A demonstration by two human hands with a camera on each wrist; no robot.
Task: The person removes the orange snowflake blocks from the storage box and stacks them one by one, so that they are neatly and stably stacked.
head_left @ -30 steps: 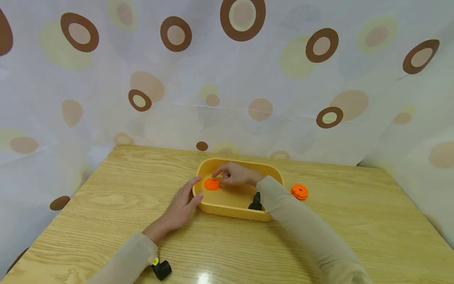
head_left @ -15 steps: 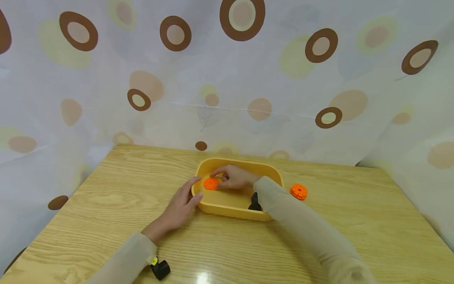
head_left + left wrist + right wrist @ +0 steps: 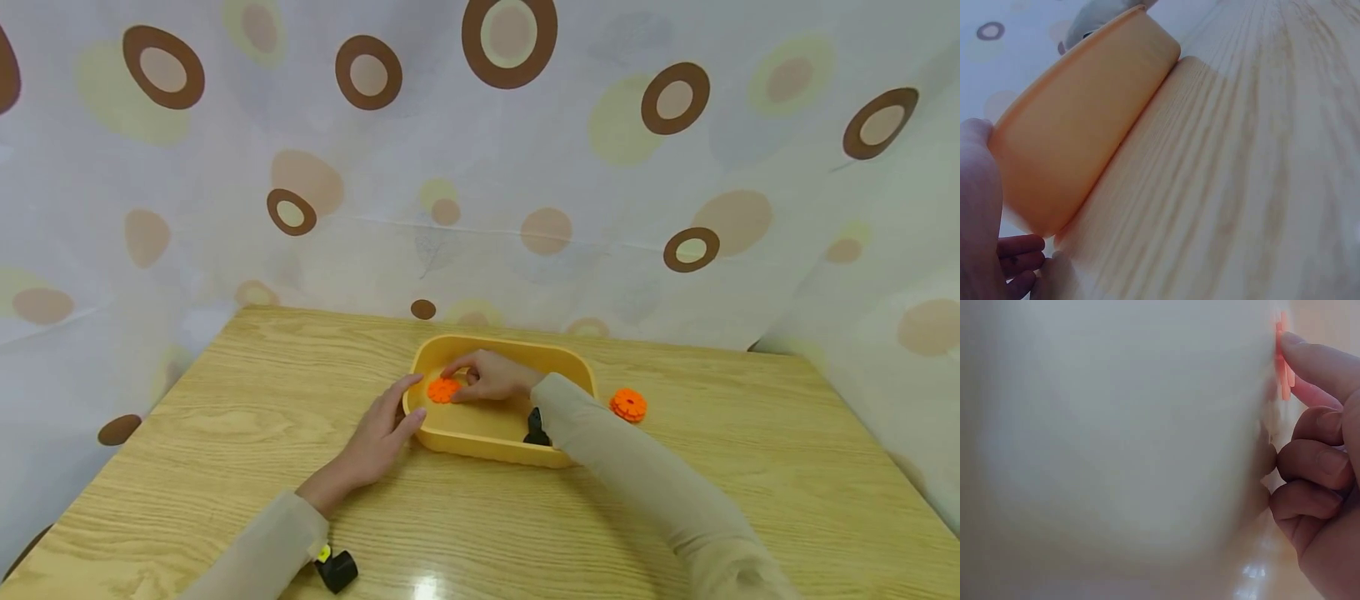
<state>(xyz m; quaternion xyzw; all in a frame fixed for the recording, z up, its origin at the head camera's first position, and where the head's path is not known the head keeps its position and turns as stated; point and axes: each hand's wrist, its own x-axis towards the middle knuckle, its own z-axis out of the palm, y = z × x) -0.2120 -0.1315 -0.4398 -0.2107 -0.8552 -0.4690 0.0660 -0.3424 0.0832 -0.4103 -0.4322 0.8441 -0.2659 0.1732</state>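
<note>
My right hand [image 3: 491, 375] reaches into a yellow plastic bin [image 3: 480, 447]. Its thumb and index finger pinch the notched edges of flat orange interlocking discs [image 3: 442, 390] near the bin's left end. Seen edge-on in the right wrist view, the orange discs [image 3: 1283, 359] look like more than one layer, with the other fingers curled below. My left hand [image 3: 375, 437] rests against the bin's left end, thumb and index finger spread and touching the rim. In the left wrist view, the outer wall of the bin [image 3: 1079, 125] stands beside the left hand [image 3: 982, 219].
A small stack of orange discs [image 3: 628, 405] lies on the wooden table [image 3: 465, 525], right of the bin. Black wrist-camera mounts show at the left sleeve [image 3: 336, 571] and the right cuff. Behind the table hangs a cloth [image 3: 480, 267] with oval prints.
My right thumb and index finger have closed in on the orange discs inside the bin. The left hand stays at the bin's end. The whole view shifts slightly.
</note>
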